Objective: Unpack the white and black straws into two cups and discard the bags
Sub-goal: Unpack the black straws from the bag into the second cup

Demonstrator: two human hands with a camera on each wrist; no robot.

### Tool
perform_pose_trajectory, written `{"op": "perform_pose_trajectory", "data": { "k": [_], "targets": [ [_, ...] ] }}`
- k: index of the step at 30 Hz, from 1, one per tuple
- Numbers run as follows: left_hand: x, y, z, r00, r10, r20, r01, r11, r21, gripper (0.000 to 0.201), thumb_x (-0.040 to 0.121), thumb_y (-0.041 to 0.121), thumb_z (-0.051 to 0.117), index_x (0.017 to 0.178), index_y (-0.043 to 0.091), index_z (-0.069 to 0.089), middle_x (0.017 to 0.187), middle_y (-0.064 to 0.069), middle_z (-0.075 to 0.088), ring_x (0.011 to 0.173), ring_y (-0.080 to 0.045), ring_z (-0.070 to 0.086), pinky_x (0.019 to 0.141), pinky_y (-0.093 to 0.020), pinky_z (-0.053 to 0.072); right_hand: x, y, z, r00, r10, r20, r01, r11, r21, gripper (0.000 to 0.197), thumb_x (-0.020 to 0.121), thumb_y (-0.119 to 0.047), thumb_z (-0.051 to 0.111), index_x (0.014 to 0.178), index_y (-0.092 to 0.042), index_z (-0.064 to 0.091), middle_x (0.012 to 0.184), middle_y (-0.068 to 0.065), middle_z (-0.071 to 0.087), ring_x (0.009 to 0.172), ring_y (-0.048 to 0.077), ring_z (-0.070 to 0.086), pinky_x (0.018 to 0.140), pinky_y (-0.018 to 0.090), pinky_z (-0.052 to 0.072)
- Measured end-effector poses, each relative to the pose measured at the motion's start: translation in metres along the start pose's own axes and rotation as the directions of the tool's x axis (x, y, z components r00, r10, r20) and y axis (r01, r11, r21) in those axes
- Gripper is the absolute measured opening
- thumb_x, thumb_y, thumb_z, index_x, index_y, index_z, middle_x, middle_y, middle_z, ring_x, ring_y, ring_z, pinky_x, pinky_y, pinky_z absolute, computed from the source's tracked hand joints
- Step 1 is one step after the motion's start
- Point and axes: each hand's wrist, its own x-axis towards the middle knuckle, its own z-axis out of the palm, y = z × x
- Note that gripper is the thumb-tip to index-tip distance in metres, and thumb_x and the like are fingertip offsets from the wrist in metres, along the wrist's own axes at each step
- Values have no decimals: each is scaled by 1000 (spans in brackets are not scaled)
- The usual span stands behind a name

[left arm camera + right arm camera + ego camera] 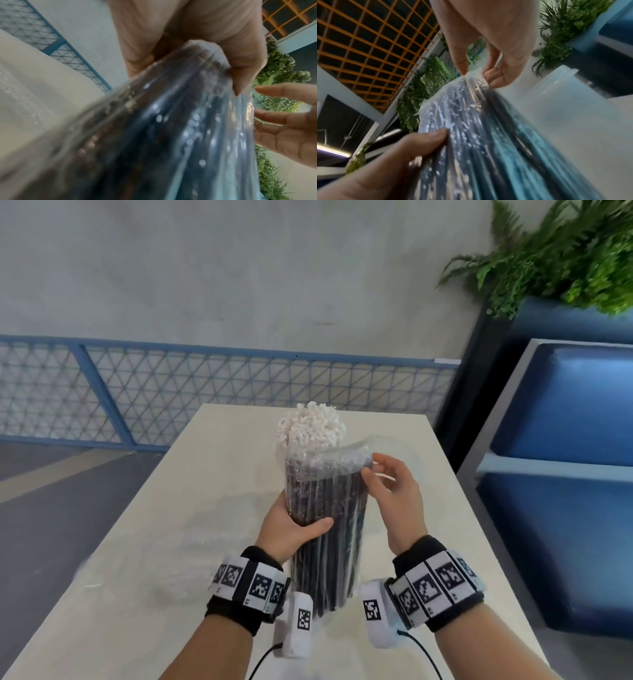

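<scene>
A clear bag of black straws [327,529] stands upright over the white table [219,467]. My left hand [301,529] grips the bag round its middle, thumb across the front. My right hand [370,465] pinches the bag's top right corner between thumb and fingers. In the right wrist view the right hand [474,72] holds the folded top edge of the bag [471,121]. In the left wrist view my left hand [188,40] wraps the bag [171,121]. A bunch of white straws [310,426] stands behind the bag, its lower part hidden. A translucent cup [565,101] stands beside the bag.
A crumpled clear plastic bag [161,559] lies on the table to the left. A blue bench [565,440] runs along the table's right side, with a fern [565,251] above it. A blue mesh railing [205,392] stands behind the table's far edge.
</scene>
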Motion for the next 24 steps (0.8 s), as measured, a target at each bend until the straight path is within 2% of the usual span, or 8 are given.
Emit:
{"op": "perform_pose_trajectory", "data": {
  "k": [2,5,7,9,14,16,21,24],
  "targets": [
    [-3,1,-5,1000,-5,16,4,1000,27,56,58,21,85,104,27,55,100,8,67,95,-8,63,83,-25,49,-2,-3,2,1000,25,-11,-25,1000,3,20,83,-20,67,101,-23,60,96,1,62,91,21,60,87,40,52],
    [-6,3,-11,999,22,35,-25,994,109,58,60,19,85,108,25,52,99,11,65,93,-4,62,73,-14,46,-9,-9,6,990,-139,-7,137,985,-100,28,78,-19,72,101,-21,56,104,-1,54,89,15,58,79,23,50],
    [-8,5,-11,998,46,42,-53,985,166,54,62,20,84,105,26,51,94,13,64,88,-1,62,66,-9,45,-16,-14,12,918,-384,100,394,854,-339,38,73,-19,77,104,-22,56,108,-1,48,94,13,52,83,14,43],
    [-10,7,-8,996,83,42,-90,975,202,53,63,24,83,104,24,50,93,10,65,83,1,61,63,-5,45,-22,-14,22,824,-509,249,559,657,-506,43,69,-23,78,107,-22,58,111,0,47,98,13,43,86,12,33],
    [-9,12,-1,989,147,15,-145,952,270,58,63,31,80,108,15,48,97,1,64,84,-13,62,63,-12,46,-23,-9,37,792,-568,225,576,572,-583,42,73,-32,72,109,-18,55,111,1,50,101,13,40,90,17,33],
    [-7,11,1,990,141,-2,-136,954,267,57,62,31,81,106,15,48,95,-1,65,84,-15,63,66,-20,48,-19,-8,41,767,-608,205,589,542,-600,33,77,-33,67,103,-15,57,106,2,54,98,13,42,87,19,36],
    [-3,9,0,994,108,5,-106,960,260,54,62,32,82,102,16,48,91,3,64,82,-14,61,62,-15,43,-12,-7,42,674,-703,227,653,424,-628,11,83,-22,64,86,-11,62,90,4,60,84,15,47,75,23,42],
    [1,5,-4,996,89,31,-94,968,234,53,63,30,82,101,14,49,93,0,64,84,-15,61,69,-22,46,-8,-8,41,680,-680,273,670,426,-608,11,86,-22,62,80,-12,62,82,1,62,74,17,54,68,27,47]
  ]
}}
